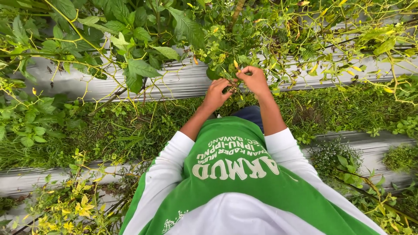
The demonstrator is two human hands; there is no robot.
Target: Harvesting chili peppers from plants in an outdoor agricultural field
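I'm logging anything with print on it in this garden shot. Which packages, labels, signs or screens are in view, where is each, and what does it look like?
Packages, signs, screens: none in view.
Printed lettering on the green and white long-sleeved shirt: lower centre, across the wearer's chest, pale cream letters in curved rows on green cloth, seen upside down.
Both hands reach into the leafy green plant, above silver plastic mulch sheeting; none of these carries print.

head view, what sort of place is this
Most likely an outdoor vegetable plot, perhaps chilli. Raised beds wear silver plastic mulch, a grassy furrow runs between them, and both hands, left hand and right hand, work in a leafy plant.
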